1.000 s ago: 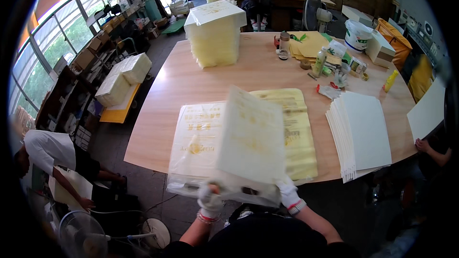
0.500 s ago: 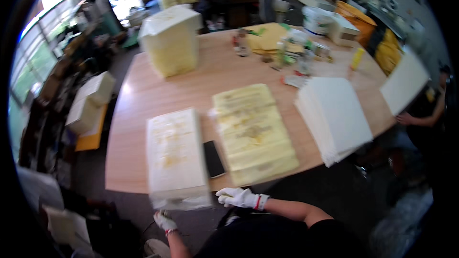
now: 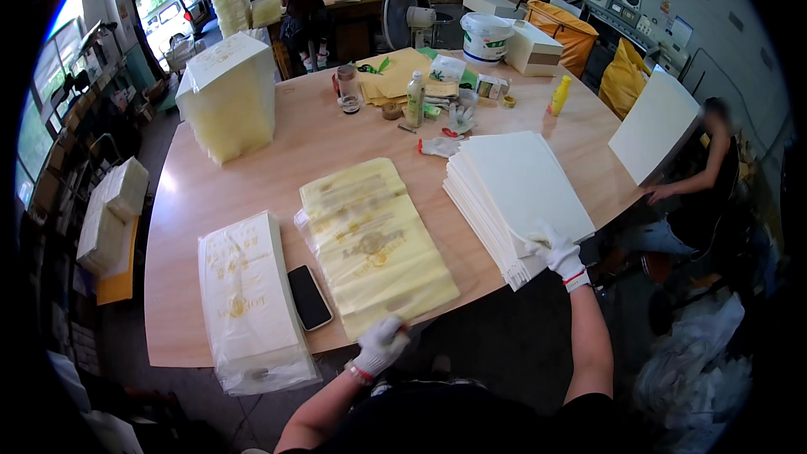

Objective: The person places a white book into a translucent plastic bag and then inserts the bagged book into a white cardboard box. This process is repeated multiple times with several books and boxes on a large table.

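My right hand [image 3: 561, 257], in a white glove, lies on the near edge of a stack of white folded paper bags or sheets [image 3: 525, 176], fingers apart on the top one. My left hand [image 3: 382, 345], also gloved, is closed just off the table's front edge, by the lower end of a pile of yellowish plastic bags [image 3: 370, 219]. What it holds, if anything, is hidden. Left of that pile are a black phone [image 3: 310, 297] and a flat stack of white printed bags in clear plastic [image 3: 244, 286].
A tall plastic-wrapped stack [image 3: 227, 101] stands at the table's far left. Toward the back are a bottle [image 3: 415, 99], a white bucket [image 3: 486, 36], a yellow bottle [image 3: 559, 96] and spare gloves [image 3: 441, 146]. At right, a seated person [image 3: 706, 168] is beside a white board [image 3: 656, 126].
My right hand has moved right, onto the white stack. My left hand has come up and right, to the yellowish pile. The view has shifted to the right.
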### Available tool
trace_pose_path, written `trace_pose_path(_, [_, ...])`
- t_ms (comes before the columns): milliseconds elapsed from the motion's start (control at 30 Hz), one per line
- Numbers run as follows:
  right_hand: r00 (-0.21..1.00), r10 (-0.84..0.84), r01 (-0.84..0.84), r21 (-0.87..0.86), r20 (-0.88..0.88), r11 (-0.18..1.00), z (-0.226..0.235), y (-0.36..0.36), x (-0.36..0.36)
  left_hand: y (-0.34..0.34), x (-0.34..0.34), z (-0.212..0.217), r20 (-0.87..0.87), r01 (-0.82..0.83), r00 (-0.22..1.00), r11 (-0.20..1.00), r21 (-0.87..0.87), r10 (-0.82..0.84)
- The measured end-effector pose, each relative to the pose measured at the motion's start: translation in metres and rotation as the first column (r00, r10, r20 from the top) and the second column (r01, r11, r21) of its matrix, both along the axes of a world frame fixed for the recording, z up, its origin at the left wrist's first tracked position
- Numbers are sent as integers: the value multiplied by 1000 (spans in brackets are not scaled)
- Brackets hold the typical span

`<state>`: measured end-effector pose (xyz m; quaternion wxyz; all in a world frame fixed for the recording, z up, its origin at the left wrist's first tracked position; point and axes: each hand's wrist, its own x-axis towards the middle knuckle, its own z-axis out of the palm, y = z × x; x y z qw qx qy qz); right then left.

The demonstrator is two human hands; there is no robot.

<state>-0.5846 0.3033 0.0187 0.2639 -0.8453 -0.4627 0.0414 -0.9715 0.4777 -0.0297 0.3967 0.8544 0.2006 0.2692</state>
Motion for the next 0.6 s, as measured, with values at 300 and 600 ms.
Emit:
trace_pose_path(300, [781, 618, -620, -7, 89, 785, 57, -9, -167, -29, 123, 17, 162, 172, 962, 27, -985, -222])
trace_pose_path(600, [417, 98, 489, 314, -904, 813, -67, -49, -156, -58, 85, 77, -484, 250, 834, 963, -99, -266])
